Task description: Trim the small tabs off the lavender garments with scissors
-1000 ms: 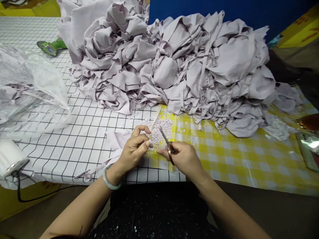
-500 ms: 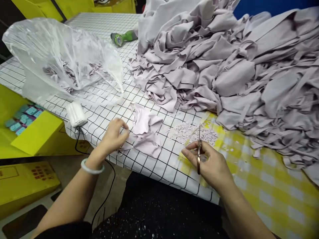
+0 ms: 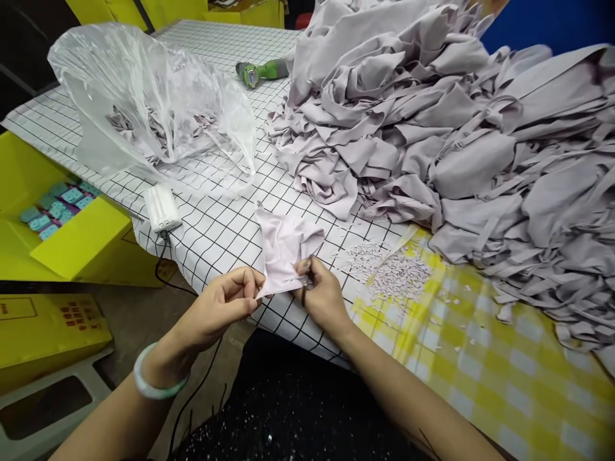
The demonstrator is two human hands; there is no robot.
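Observation:
A small piece of pale lilac fabric point(image 3: 281, 246) is stretched between my two hands at the table's near edge. My left hand point(image 3: 223, 304) is closed, pinching its lower left corner between thumb and fingers. My right hand point(image 3: 327, 301) is closed around a pair of small scissors point(image 3: 308, 262), mostly hidden by the fingers, and its fingertips touch the fabric's right side. To the right of that hand, many tiny fabric snippets point(image 3: 396, 272) lie scattered.
A large heap of lilac fabric point(image 3: 398, 128) covers the back right. At the left stands a clear plastic bag point(image 3: 96, 121) with fabric inside, near a white power bank point(image 3: 162, 208) with a black cable. A green-handled tool point(image 3: 262, 72) lies behind; yellow boxes point(image 3: 81, 253) stand below.
My left hand has closed on the fabric's corner. My right hand has moved left with the scissors, from beside the snippets to the fabric, which is now pulled out flatter. The view has shifted slightly.

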